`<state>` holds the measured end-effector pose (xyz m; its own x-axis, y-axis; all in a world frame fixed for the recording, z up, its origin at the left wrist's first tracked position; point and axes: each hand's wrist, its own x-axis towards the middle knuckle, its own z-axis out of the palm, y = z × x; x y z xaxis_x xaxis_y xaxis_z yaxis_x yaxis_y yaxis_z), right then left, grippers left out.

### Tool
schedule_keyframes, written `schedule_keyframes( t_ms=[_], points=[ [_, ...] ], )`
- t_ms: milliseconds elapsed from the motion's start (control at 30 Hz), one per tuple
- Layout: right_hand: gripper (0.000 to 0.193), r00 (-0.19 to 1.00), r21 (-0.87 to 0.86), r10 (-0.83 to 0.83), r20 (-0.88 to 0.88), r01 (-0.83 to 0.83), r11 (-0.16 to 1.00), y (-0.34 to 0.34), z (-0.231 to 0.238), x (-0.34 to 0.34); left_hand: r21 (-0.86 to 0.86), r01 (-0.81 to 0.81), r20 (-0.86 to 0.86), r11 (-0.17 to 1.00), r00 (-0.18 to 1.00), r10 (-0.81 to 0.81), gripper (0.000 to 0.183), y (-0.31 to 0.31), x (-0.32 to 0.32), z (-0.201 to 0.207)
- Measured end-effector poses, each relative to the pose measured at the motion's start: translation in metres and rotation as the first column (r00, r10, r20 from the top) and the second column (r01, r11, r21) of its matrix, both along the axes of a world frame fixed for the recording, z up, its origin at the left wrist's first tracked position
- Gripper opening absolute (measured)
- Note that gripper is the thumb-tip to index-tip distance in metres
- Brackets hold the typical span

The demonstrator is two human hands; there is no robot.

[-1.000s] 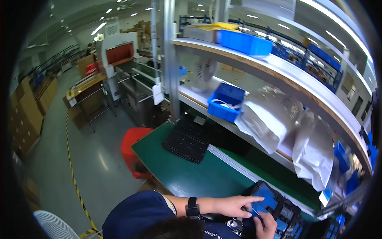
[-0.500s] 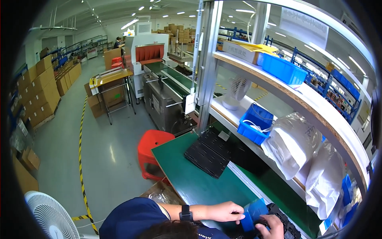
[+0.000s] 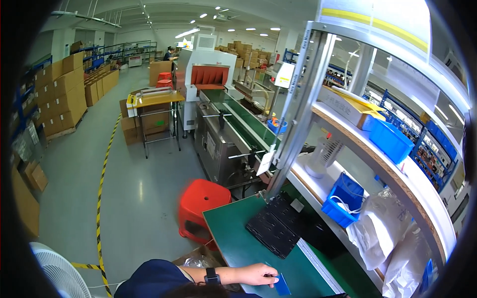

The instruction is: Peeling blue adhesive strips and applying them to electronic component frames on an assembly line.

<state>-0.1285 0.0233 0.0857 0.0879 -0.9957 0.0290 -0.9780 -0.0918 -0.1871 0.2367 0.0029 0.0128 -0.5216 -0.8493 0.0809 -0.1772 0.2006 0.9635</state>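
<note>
My left hand (image 3: 262, 274), with a black watch on its wrist, is closed at the front of the green table (image 3: 231, 218). Between its thumb and fingers is the edge of a thin, flat blue sheet (image 3: 282, 286), partly cut off by the lower rim of the view. My right hand is out of view. Farther up the table, apart from my hand, lies a flat black slotted tray (image 3: 273, 226). A small grey piece (image 3: 297, 205) rests near its far end.
A metal rail (image 3: 320, 265) runs along the table's right side, below a shelf with a blue bin (image 3: 343, 199) and white bags (image 3: 377, 233). A red stool (image 3: 203, 201) stands left of the table. An open carton (image 3: 198, 258) sits below its edge, near my left forearm.
The view has shifted, and the scene sits lower and farther right. My right hand and the black parts beside it have left view. My left hand still grips the blue sheet.
</note>
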Motion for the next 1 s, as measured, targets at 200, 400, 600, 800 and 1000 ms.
schedule_keyframes(
  t_ms=[200,400,600,800,1000],
  points=[
    [0.069,0.973,0.013,-0.063,-0.220,0.067,0.998,0.011,-0.022,0.006,0.043,-0.079,-0.066,0.996,0.994,0.082,0.026,0.021,0.029,-0.013],
    [0.071,0.975,0.022,-0.079,-0.208,0.086,0.996,0.010,-0.027,0.010,0.090,-0.076,0.124,0.993,0.990,0.065,0.035,0.044,0.058,-0.007],
    [0.081,0.991,0.120,-0.065,-0.114,0.079,0.990,0.018,-0.013,0.012,0.146,-0.153,0.025,0.977,0.988,0.151,0.032,0.059,0.069,-0.016],
    [0.087,0.990,0.146,-0.065,-0.124,0.084,0.986,0.011,-0.018,0.008,0.105,-0.190,0.007,0.976,0.982,0.190,0.031,0.062,0.072,-0.018],
    [0.088,0.990,0.159,-0.085,-0.116,0.103,0.982,0.013,-0.021,0.005,0.037,-0.160,0.027,0.986,0.987,0.159,0.030,0.054,0.068,-0.024]
  ],
)
